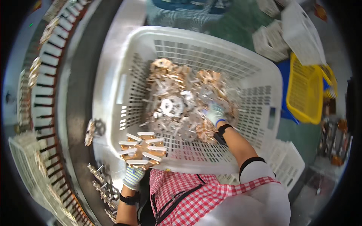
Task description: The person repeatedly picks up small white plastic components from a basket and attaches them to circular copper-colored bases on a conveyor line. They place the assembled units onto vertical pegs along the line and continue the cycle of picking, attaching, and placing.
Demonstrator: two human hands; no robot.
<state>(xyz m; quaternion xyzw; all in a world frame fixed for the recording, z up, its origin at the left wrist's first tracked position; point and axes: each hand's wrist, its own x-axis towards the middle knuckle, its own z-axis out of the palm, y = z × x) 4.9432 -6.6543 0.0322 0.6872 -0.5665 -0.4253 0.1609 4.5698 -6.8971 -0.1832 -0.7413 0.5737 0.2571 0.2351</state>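
My left hand (134, 177), in a striped knit glove, grips a copper-coloured metal part with several white bars (143, 150). That part is held at the near left corner of a large white plastic basket (260, 71). Inside the basket lies a heap of similar metal parts (173, 106), some copper-toned and some silvery. My right hand (216, 114), gloved too, reaches into the right side of this heap. Its fingers are blurred among the parts, so their grip does not show.
Left of the basket runs a conveyor with slats (46, 90), carrying a few parts. More metal parts (102, 184) lie on the metal ledge beside my left forearm. A yellow basket (304, 92) and stacked white baskets (269, 41) stand on the right.
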